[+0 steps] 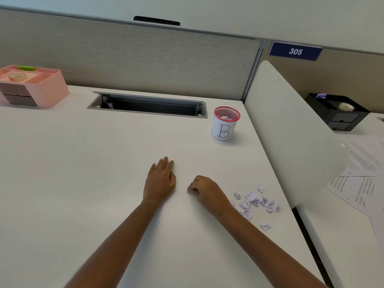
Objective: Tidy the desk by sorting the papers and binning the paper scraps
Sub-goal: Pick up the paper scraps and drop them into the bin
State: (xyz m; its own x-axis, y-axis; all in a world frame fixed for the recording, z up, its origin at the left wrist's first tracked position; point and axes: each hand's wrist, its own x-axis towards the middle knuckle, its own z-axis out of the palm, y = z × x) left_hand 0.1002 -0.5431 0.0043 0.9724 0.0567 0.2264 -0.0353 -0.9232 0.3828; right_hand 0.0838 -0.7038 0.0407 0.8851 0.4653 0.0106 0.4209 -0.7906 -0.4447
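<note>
White surface [104, 163]: paper scraps [255, 201] lie just right of your nearer right hand [207, 191], fingers curled, pinching anything or not, unclear; left hand [160, 179] flat, fingers together.

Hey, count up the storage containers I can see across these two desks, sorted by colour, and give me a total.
Pink: 1, the desk organiser at the far left.
Black: 1, the organiser on the neighbouring desk.
Red rim with a white label: 1, the mesh cup marked B.
Total: 3
</note>
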